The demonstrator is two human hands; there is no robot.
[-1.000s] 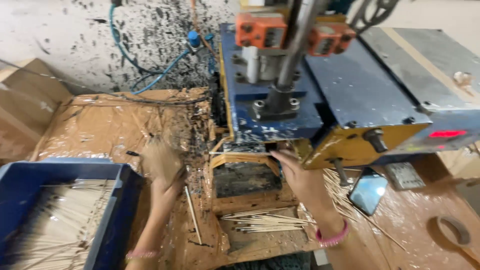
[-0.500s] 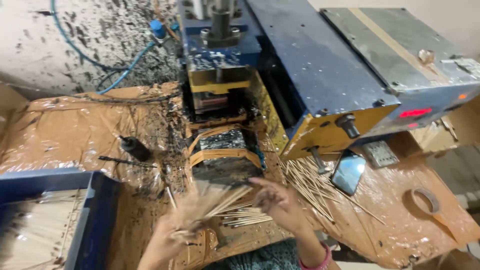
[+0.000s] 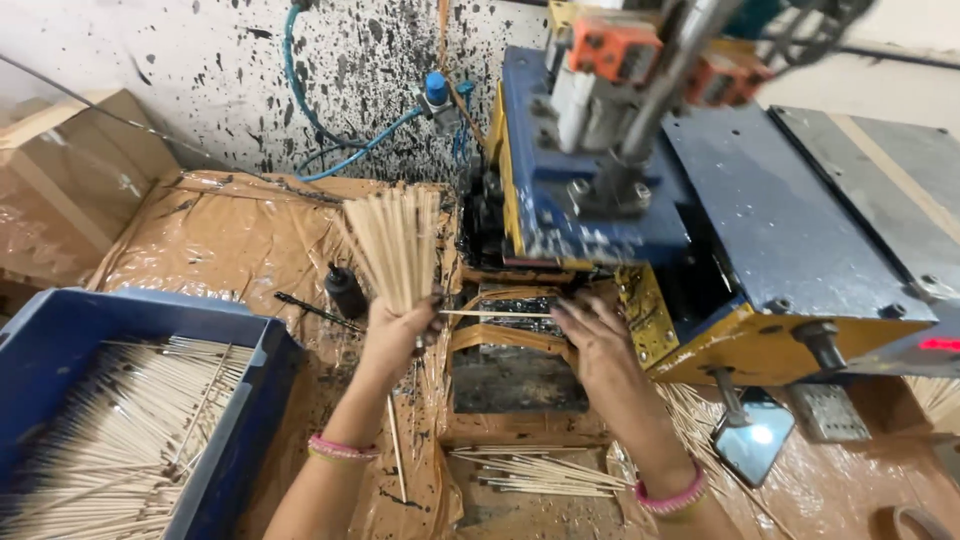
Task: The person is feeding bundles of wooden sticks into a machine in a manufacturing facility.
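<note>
Head view. Worktop (image 3: pixel 230 240) covered w/ brown plastic sheet, wrinkled. Free room mostly at 9–10 o'clock of the hands, betw. blue bin (image 3: pixel 250 400) and spattered wall (image 3: pixel 180 80). To 3 o'clock room is shut off by blue/yellow machine (image 3: pixel 700 230), whose body overhangs the feed slot (image 3: pixel 510 320). Bin rim sits just beside L forearm at 8 o'clock; bin holds many thin sticks.

Around: small black bottle (image 3: pixel 346 290) at 9 o'clock of L hand, near it, not touching. Thin dark rod (image 3: pixel 310 308) lies beside bottle. Loose sticks (image 3: pixel 540 472) in pile at 6 o'clock, betw. the two forearms. More sticks fan out under machine at 4 o'clock. Small mirror-like plate (image 3: pixel 752 440) at 4 o'clock of R hand. Blue hose (image 3: pixel 350 150) runs along wall at 12 o'clock.

L hand (image 3: pixel 398 335): raised, grip clenched round lower end of stick bundle (image 3: pixel 395 245); bundle upright, fanned at top, in front of wall at 12 o'clock of the hand. Pink band at wrist.

R hand (image 3: pixel 590 345): palm down, fingers stretched toward slot at 11 o'clock; grip pinches a single stick (image 3: pixel 495 314) lying level betw. both hands. Whether L hand also touches it: cannot tell.
</note>
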